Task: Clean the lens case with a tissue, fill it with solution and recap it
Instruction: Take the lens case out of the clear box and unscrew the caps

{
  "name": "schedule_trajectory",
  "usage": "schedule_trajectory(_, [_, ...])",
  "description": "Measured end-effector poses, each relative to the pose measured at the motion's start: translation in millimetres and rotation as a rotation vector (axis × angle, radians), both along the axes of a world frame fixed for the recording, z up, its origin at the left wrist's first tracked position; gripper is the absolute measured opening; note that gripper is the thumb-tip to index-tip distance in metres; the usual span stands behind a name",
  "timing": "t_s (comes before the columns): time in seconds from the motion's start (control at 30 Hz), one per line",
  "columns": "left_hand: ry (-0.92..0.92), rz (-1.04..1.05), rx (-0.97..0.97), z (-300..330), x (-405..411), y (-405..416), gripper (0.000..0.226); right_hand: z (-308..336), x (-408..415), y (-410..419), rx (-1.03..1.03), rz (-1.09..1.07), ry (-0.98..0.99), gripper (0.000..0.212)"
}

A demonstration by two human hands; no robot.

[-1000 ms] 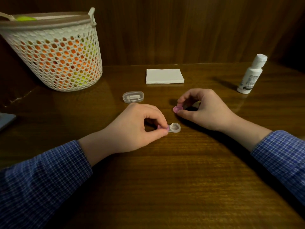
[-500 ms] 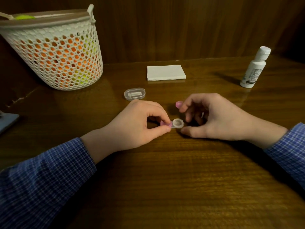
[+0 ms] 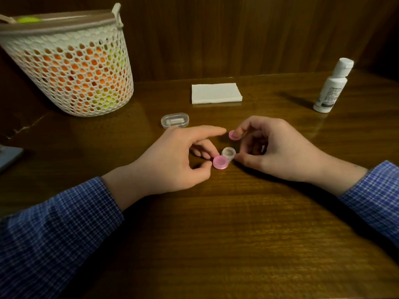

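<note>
1. Table (image 3: pixel 237 234): dark wood, bearing all items below.
2. Case (image 3: pixel 225 157): lies at table centre between the two hands. Its near-left well wears a pink cap (image 3: pixel 220 162); the other well (image 3: pixel 228 152) is clear and uncovered.
3. Loose cap (image 3: pixel 233 135): pink, off the case, just behind the open well.
4. Left hand (image 3: pixel 172 160): thumb and a curled finger pinch the capped end of the case; index finger stretched out straight toward the right hand.
5. Right hand (image 3: pixel 274 147): fingers curled. Index fingertip touches the loose cap; whether the cap is pinched or only pressed, cannot tell. Thumb tip lies against the open end of the case.
6. Tissue (image 3: pixel 216 93): white, folded, flat, behind the hands, well apart from the case.
7. Bottle (image 3: pixel 331 86): white, capped, upright at far right.
8. Clear box (image 3: pixel 174 120): small, oval, closed, just behind the left hand.
9. Basket (image 3: pixel 71 65): white mesh, far left; orange and yellow-green contents show through.
10. Sleeves: blue check on both arms.
</note>
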State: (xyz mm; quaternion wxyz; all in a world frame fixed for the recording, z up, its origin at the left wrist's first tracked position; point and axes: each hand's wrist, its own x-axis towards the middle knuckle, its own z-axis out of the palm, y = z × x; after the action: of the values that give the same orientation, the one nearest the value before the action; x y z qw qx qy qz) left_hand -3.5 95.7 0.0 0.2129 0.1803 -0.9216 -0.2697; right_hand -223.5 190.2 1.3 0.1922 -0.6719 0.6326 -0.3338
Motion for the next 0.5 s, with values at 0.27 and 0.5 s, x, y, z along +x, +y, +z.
schedule_trajectory(0.27, [0.037,0.099,-0.028,-2.0,-1.7,-0.8,0.062,1.3,3.3,2.6,0.011,0.046,-0.042,0.036])
schedule_trajectory(0.5, [0.028,0.164,-0.066,0.2,-4.0,1.3,0.068,5.1,9.3,5.5,0.023,0.09,-0.042,0.047])
